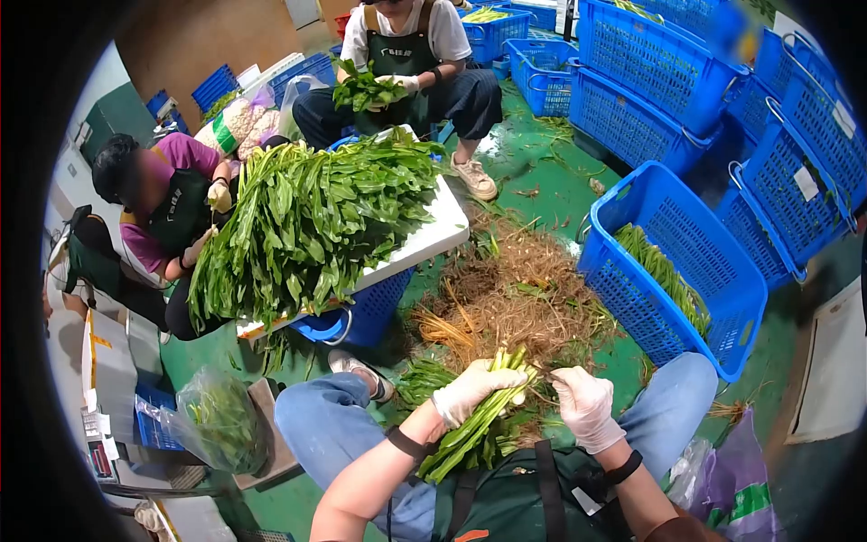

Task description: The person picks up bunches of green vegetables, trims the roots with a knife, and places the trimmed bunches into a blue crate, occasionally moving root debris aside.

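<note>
My left hand [471, 392], in a white glove, is closed around a bunch of leafy greens [470, 441]. Their pale cut-looking stalk ends point up and away from me, and the leaves hang over my lap. Just right of the stalk ends is my gloved right hand [585, 408], its fingers pinched together. Whatever sits between those fingertips is too small to make out against the brown roots behind. More loose greens [423, 379] lie on the floor between my legs, beside a wide heap of brown roots and trimmings [515, 307].
A white foam board [433, 230] piled with long green leaves [316, 217] rests on a blue crate [375, 312]. To the right stands a blue basket [713, 262] with greens inside; stacked blue crates [646, 72] are behind. Two co-workers sit beyond the pile. A plastic bag of greens [221, 420] is at left.
</note>
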A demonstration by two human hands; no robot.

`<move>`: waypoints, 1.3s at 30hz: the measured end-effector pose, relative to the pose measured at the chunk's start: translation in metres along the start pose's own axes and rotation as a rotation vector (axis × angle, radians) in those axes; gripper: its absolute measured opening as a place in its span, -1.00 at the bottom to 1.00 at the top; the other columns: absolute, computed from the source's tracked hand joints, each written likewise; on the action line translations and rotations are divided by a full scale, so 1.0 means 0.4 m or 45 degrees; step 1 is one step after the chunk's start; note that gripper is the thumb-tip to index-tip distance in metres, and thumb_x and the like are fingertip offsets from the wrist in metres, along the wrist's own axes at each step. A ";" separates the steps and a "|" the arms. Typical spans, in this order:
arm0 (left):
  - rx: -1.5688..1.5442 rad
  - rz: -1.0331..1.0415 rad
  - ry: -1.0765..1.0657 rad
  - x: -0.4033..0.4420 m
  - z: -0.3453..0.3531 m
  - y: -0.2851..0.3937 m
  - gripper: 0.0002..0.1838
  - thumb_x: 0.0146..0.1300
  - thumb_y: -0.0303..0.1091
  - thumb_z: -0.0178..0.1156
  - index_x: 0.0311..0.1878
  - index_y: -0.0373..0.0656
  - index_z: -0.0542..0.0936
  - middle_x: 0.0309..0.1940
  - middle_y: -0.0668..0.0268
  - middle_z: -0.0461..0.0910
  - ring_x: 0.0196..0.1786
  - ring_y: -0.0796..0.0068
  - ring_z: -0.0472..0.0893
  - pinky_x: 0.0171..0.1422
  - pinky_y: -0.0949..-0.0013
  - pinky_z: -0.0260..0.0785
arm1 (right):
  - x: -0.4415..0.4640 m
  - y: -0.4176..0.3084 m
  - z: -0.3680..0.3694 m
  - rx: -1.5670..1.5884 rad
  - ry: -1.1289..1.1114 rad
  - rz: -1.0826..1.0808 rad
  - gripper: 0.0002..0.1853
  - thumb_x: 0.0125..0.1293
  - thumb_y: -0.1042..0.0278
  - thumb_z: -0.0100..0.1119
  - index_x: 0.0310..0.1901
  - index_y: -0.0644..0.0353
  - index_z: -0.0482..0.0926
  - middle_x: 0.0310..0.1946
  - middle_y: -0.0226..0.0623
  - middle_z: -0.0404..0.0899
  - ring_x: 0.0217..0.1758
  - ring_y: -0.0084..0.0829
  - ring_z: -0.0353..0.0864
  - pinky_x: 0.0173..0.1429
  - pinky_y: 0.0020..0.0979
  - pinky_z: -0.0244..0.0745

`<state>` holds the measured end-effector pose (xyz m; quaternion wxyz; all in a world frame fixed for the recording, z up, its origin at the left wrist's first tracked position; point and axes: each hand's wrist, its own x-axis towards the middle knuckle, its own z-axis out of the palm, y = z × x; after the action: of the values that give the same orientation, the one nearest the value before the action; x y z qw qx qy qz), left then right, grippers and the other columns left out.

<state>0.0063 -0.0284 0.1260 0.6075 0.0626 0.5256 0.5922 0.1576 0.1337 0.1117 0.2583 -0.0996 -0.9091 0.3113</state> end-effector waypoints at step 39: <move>-0.148 -0.167 -0.249 0.009 0.023 -0.033 -0.78 0.30 -0.23 0.28 -0.13 -0.15 0.60 -0.55 0.41 0.54 -0.60 0.66 0.46 -0.59 0.57 0.31 | 0.042 0.040 0.023 -0.333 0.067 -0.276 -0.82 0.06 0.36 0.29 -0.25 0.04 0.61 -0.50 -0.30 0.56 -0.44 -0.24 0.61 -0.42 -0.27 0.48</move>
<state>0.0207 -0.0244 0.1189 0.6959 0.0502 0.4316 0.5717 0.1389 0.1471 0.1024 0.2990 -0.0419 -0.9402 0.1578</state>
